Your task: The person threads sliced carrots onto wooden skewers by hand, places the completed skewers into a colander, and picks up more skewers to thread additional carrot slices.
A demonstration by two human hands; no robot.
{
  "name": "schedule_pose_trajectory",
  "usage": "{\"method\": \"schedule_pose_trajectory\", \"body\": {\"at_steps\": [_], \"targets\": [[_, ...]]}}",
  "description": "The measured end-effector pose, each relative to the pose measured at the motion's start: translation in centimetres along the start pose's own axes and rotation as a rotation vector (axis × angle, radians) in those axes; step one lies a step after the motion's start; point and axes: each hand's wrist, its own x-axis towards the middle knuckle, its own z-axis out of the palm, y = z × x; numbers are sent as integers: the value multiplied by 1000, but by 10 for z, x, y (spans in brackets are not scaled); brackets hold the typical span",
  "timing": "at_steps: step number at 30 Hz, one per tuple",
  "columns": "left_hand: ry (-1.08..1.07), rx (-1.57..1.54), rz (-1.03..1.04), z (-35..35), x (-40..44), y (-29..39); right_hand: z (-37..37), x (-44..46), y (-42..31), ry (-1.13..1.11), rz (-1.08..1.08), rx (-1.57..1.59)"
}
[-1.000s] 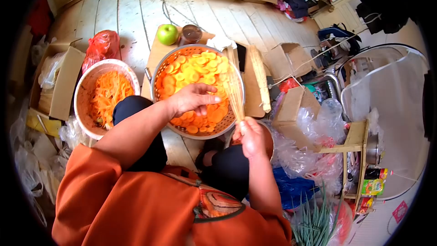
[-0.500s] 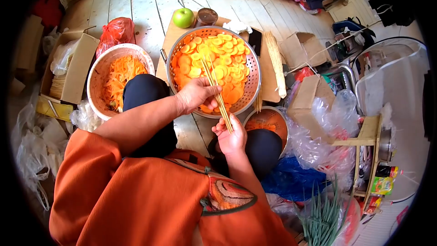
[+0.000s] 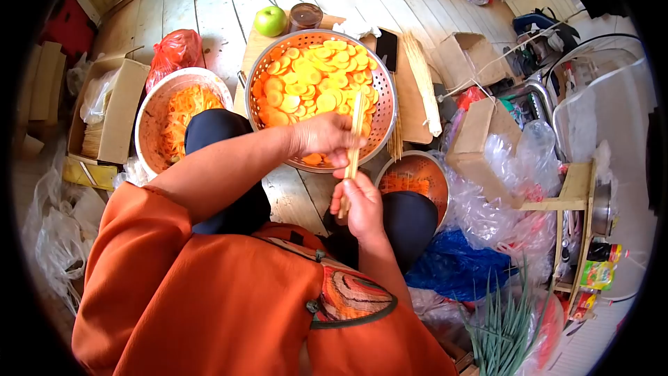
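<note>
Pale wooden skewers (image 3: 353, 160) are seen in the head view, grasped as a bundle by both hands — the left hand (image 3: 325, 136) above, the right hand (image 3: 362, 203) below — toward five o'clock of the metal colander (image 3: 382, 103). Carrot slices (image 3: 309, 73) are held in it. From its centre, a green apple (image 3: 270, 21) is placed at eleven o'clock, shredded carrot (image 3: 185, 115) at nine.
</note>
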Motion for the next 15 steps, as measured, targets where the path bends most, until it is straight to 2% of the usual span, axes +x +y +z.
{"method": "schedule_pose_trajectory", "body": {"at_steps": [1,3,6,9,12,15], "targets": [[-63,-38,37,-2,7,6,-5,0,-1,36,-60,60],[26,-210,132,-15,31,3,-12,-2,-10,245,-85,221],[227,853,340,-13,68,-6,-23,-6,-12,342,-122,334],[162,1329,89,15,81,-6,-21,-9,-12,346,-127,317],[106,1409,-22,27,88,3,-21,-9,-11,347,-120,320],[47,1499,-34,32,97,4,-19,-8,-11,335,-119,297]]}}
